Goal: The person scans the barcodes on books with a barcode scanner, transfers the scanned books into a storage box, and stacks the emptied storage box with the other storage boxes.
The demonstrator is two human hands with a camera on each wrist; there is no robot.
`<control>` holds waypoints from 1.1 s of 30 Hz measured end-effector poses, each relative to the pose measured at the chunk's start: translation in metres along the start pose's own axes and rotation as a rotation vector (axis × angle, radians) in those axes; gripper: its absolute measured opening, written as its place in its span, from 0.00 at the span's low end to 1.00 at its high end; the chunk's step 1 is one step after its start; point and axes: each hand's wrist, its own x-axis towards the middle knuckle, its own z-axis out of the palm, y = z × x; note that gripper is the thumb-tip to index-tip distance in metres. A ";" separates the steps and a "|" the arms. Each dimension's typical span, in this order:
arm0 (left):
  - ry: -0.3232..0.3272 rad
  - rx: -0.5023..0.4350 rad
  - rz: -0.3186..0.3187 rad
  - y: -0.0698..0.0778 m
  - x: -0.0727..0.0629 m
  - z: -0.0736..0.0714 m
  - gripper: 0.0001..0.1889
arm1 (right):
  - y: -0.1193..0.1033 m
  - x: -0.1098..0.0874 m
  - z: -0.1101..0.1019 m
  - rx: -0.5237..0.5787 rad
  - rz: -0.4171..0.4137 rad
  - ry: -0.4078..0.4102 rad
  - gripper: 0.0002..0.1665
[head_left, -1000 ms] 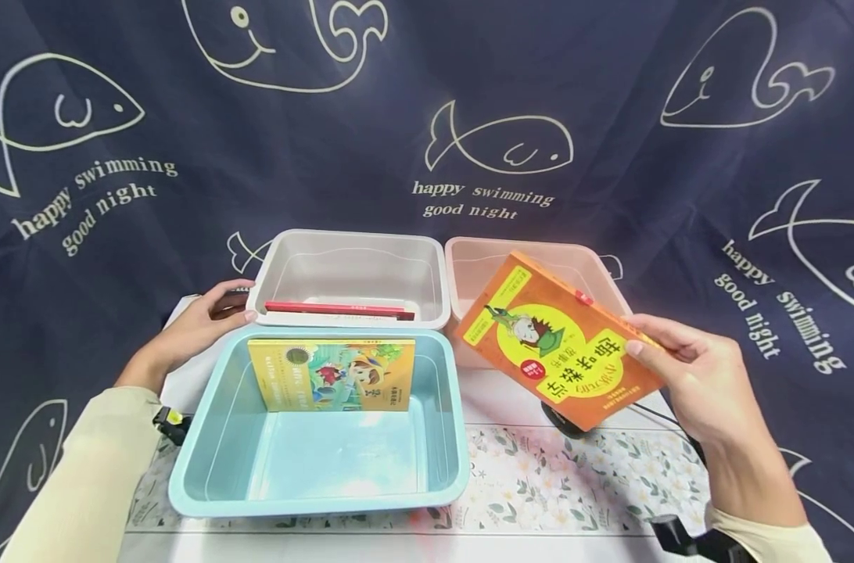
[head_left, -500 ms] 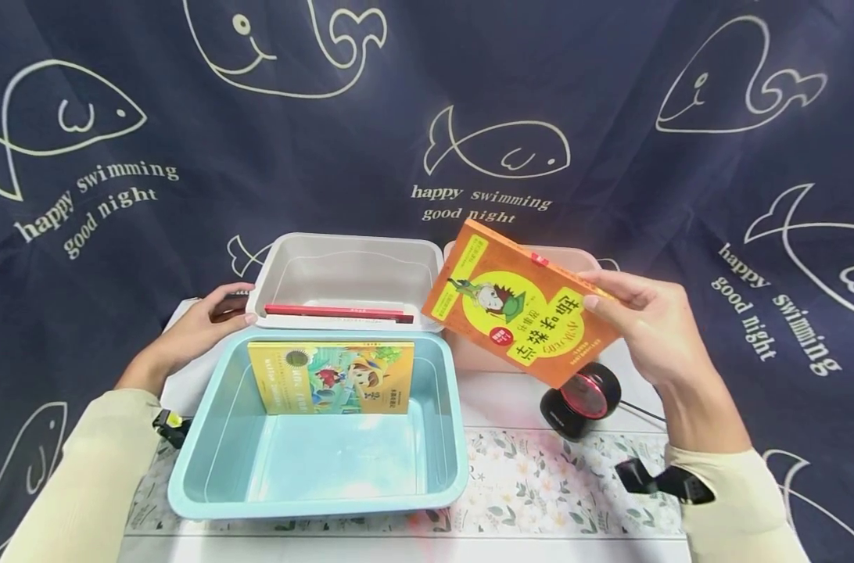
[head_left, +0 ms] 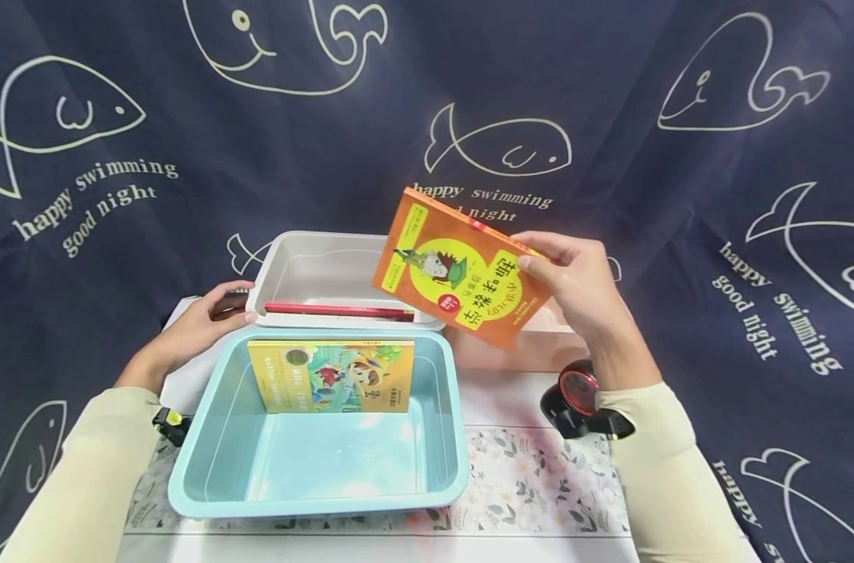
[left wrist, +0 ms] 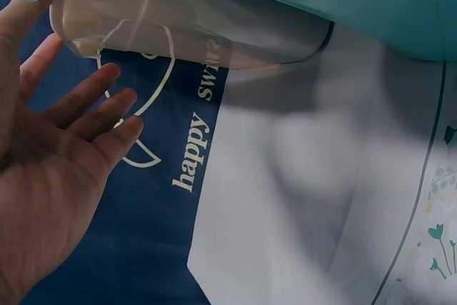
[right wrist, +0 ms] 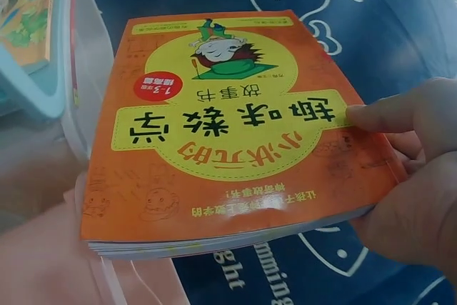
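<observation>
An orange book [head_left: 462,270] with a yellow circle and a cartoon figure on its cover is held in the air by my right hand [head_left: 575,277]. The thumb lies on the cover and the fingers go behind its edge, as the right wrist view shows. It hangs tilted over the right end of the grey bin [head_left: 328,270] and in front of the pink bin [head_left: 497,352]. My left hand [head_left: 202,320] rests at the grey bin's left front corner. In the left wrist view, the fingers [left wrist: 100,123] are loosely extended with nothing in the palm.
A blue bin [head_left: 314,504] stands in front, with a yellow picture book [head_left: 335,375] upright against its back wall. A red book spine [head_left: 335,310] shows inside the grey bin. A black round device [head_left: 568,403] sits on the table [head_left: 504,399] right of the bins.
My right hand has carried the orange book leftward and upward, from in front of the pink bin toward the grey bin. The left hand has stayed at the grey bin's corner.
</observation>
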 end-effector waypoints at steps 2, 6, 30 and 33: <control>0.001 0.001 -0.002 0.000 0.000 0.000 0.40 | -0.001 0.009 0.008 0.028 0.000 -0.018 0.17; 0.001 0.000 -0.004 0.000 0.000 -0.001 0.40 | -0.003 0.026 0.025 0.021 0.003 -0.025 0.17; -0.002 -0.017 -0.019 0.002 0.001 0.000 0.41 | 0.016 0.087 0.120 -0.008 -0.016 -0.177 0.15; -0.002 -0.020 -0.022 0.002 0.000 0.000 0.41 | 0.021 0.089 0.126 -0.025 0.008 -0.194 0.15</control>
